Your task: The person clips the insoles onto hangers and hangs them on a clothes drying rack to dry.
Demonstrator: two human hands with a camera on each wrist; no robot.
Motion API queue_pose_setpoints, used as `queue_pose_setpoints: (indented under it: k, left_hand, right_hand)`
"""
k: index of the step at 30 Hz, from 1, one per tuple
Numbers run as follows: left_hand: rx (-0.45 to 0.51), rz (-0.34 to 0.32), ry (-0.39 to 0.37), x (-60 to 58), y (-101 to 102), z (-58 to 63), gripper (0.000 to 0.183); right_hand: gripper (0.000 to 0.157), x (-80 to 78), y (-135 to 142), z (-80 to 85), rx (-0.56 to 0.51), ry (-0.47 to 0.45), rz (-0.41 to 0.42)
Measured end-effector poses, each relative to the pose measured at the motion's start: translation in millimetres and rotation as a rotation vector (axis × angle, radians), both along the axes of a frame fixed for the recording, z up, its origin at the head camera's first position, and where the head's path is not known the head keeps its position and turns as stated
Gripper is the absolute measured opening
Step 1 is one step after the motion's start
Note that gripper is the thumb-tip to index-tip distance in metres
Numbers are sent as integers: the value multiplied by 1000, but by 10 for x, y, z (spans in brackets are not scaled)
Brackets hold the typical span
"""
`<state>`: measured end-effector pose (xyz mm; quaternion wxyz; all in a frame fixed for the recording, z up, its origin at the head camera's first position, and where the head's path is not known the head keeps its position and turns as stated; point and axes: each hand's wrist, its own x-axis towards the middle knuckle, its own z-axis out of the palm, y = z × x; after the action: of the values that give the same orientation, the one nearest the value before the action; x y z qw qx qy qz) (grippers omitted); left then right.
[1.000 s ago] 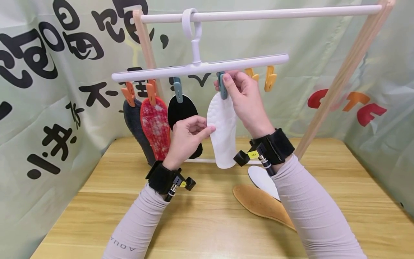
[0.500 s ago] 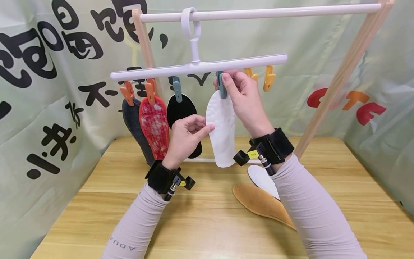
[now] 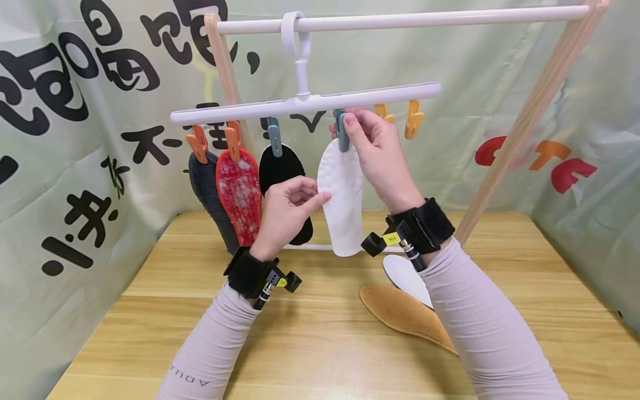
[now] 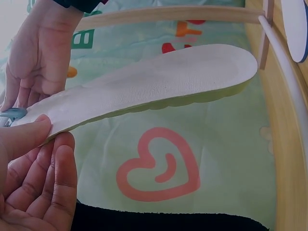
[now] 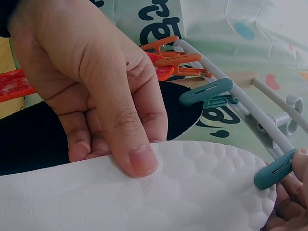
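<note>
A white insole with a bumpy top hangs under the white hanger, with a teal clip at its upper end. My right hand pinches this clip between thumb and fingers. Lower down, my left hand pinches the insole's left edge, the thumb lying on the bumpy face in the right wrist view. The left wrist view shows the insole's smoother face and its green-tinted edge. Left of it, a black insole hangs from another teal clip, partly hidden by my left hand.
A red mottled insole and a dark grey insole hang at left from orange clips. Yellow clips hang bare at right. A tan insole overlaps a white one on the wooden table. The rack's rod carries the hanger.
The hanger's right end and its yellow clips have shifted slightly left. The white insole has risen a little. Both hands keep their holds.
</note>
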<state>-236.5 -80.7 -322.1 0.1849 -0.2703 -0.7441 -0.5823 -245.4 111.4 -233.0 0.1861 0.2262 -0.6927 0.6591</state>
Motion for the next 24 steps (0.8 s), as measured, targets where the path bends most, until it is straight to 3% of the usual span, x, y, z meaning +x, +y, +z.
queue_pose_setpoints:
  k: [10, 24]
  left_hand:
    - [22, -17, -36, -11, -12, 2, 14]
    - [-4, 0, -56, -32, -46, -7, 16]
  right_hand:
    - [29, -19, -5, -13, -38, 5, 18]
    - [36, -7, 55, -83, -66, -29, 43]
